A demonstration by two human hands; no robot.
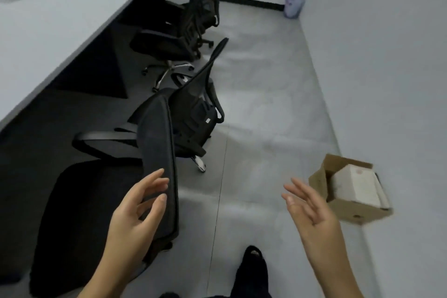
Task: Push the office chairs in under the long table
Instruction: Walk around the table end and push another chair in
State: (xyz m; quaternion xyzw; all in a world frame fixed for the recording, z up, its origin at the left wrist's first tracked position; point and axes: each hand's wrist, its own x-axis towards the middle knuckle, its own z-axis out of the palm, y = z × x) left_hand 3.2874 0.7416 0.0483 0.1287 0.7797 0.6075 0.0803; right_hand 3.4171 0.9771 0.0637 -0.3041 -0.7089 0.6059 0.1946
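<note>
A long pale grey table [55, 24] runs along the left. Three black office chairs stand beside it. The nearest chair [157, 143] shows its backrest edge-on, its seat partly under the table edge. My left hand [137, 210] is spread open at the near side of that backrest, fingers touching or almost touching it. My right hand [309, 210] hovers open in the air to the right, holding nothing. The middle chair [196, 109] stands out from the table, its back tilted. The far chair [200, 7] sits close to the table's end.
An open cardboard box [348, 201] with white contents rests by the right wall. A small pale bin [294, 5] stands in the far corner. Grey floor [261, 109] stretches between chairs and wall. My dark shoe [254, 264] is at the bottom.
</note>
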